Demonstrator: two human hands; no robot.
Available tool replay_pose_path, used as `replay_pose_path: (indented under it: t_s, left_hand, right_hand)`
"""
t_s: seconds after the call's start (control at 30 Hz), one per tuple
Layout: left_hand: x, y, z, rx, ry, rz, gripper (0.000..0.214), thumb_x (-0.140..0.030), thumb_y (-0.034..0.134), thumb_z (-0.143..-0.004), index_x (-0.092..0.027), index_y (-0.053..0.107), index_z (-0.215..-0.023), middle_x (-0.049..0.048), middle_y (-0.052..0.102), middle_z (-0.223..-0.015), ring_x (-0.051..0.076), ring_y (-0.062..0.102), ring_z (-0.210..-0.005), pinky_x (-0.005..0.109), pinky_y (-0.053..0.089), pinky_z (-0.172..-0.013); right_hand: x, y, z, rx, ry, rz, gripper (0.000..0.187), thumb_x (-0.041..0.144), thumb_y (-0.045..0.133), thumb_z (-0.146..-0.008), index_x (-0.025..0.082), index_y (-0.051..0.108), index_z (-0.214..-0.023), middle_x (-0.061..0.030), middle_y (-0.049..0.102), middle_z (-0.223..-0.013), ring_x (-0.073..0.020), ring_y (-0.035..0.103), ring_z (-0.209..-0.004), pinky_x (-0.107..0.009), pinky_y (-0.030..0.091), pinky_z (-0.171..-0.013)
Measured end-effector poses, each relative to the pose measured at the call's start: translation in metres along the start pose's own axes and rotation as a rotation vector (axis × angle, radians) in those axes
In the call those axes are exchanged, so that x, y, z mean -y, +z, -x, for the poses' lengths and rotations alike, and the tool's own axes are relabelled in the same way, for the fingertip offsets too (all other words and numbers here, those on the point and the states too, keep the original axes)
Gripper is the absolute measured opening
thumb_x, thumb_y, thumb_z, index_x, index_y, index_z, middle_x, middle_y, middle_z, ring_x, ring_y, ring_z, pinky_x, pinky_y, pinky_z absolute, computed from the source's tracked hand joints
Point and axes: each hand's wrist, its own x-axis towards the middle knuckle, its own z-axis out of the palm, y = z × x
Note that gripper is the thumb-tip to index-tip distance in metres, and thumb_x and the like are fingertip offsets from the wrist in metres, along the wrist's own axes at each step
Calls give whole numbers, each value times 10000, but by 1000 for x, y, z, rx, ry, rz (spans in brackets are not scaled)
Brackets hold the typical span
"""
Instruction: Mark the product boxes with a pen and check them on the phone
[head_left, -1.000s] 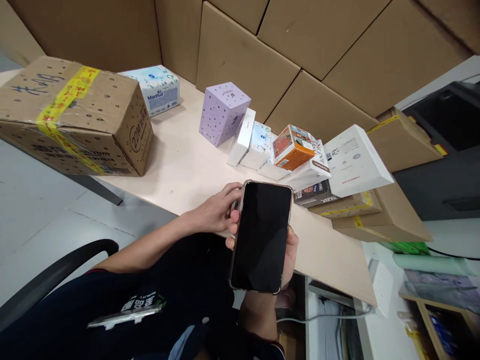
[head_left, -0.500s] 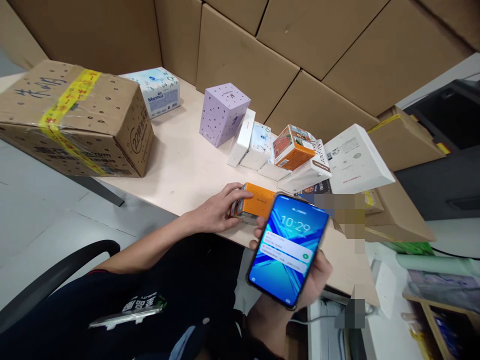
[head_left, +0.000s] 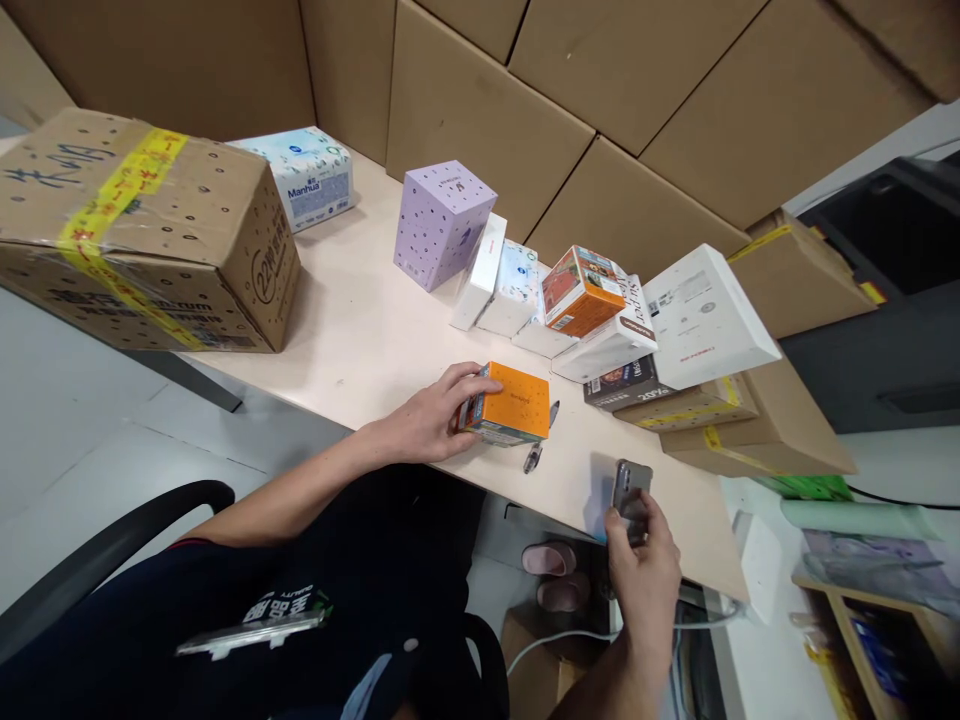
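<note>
My left hand (head_left: pixel 431 415) grips the left end of a small orange box (head_left: pixel 508 402) that lies on the beige table (head_left: pixel 360 330) near its front edge. My right hand (head_left: pixel 643 560) is closed round a phone (head_left: pixel 628 488), held on edge with its lower end at the table surface to the right of the orange box. A dark pen (head_left: pixel 541 442) lies on the table just right of the box, between the two hands.
A large taped cardboard box (head_left: pixel 150 240) sits at the left, a tissue pack (head_left: pixel 304 175) behind it. A purple cube box (head_left: pixel 442 225), several small white and orange boxes (head_left: pixel 585 290) and stacked flat cartons (head_left: pixel 742 420) line the back right. Cardboard walls rise behind. A chair armrest (head_left: pixel 112 550) is at lower left.
My right hand has carried the phone from in front of my view down and right to the table. The screen lit up, then turned away. My left hand stayed on the orange box.
</note>
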Motion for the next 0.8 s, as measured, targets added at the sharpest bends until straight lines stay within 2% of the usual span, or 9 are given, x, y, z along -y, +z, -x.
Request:
replay_pose_path:
  t_s: [0.13, 0.3, 0.43, 0.53, 0.63, 0.7, 0.8]
  left_hand:
    - [-1, 0, 0, 4, -11, 3, 716, -215, 681, -865, -331, 360, -1495, 134, 357, -1545, 340, 384, -1512, 493, 539, -1121]
    - [0, 1, -1, -3, -4, 5, 704, -216, 678, -874, -329, 367, -1495, 128, 373, -1534, 332, 342, -1539, 500, 526, -1136]
    - [0, 0, 0, -33, -3, 6, 707, -193, 686, -856, -338, 396, -1484, 116, 391, -1510, 321, 398, -1503, 489, 536, -1127]
    - [-4, -10, 4, -85, -18, -47, 708, -183, 704, -842, -355, 424, -1468, 105, 407, -1477, 314, 463, -1446, 474, 545, -1116]
    - [-10, -28, 12, -182, -59, -147, 678, -225, 745, -843, -359, 459, -1443, 97, 438, -1434, 307, 502, -1398, 448, 569, -1081]
    - [-14, -42, 18, -292, -126, -234, 690, -266, 776, -838, -353, 458, -1444, 90, 455, -1408, 289, 547, -1339, 436, 578, -1063]
    - [-17, -61, 19, -464, -306, -408, 764, -294, 813, -804, -339, 431, -1464, 85, 459, -1378, 260, 621, -1184, 451, 593, -1021]
  right_hand:
    - [-11, 9, -17, 81, 21, 162, 889, 693, 522, -804, 70, 586, -1435, -286, 682, -1316, -435, 611, -1204, -615, 421, -1076]
    - [-9, 14, -31, 157, 41, 237, 895, 667, 511, -808, 82, 549, -1484, -266, 697, -1294, -431, 624, -1176, -596, 431, -1061]
    - [-8, 17, -34, 151, -20, 191, 877, 688, 483, -848, 77, 549, -1473, -279, 658, -1369, -427, 585, -1260, -593, 402, -1093]
    - [-3, 19, -30, 49, -83, 162, 885, 744, 468, -868, 76, 579, -1438, -306, 599, -1441, -446, 528, -1345, -638, 364, -1120]
    - [8, 21, -24, -94, -176, 106, 814, 713, 487, -912, 75, 612, -1401, -320, 567, -1481, -447, 508, -1400, -661, 370, -1135]
    - [17, 23, -20, -178, -223, 56, 718, 653, 526, -938, 89, 637, -1370, -308, 591, -1466, -430, 540, -1390, -656, 401, -1135]
    - [30, 31, -17, -270, -287, -12, 563, 547, 591, -962, 113, 677, -1310, -272, 649, -1412, -393, 598, -1354, -625, 459, -1123]
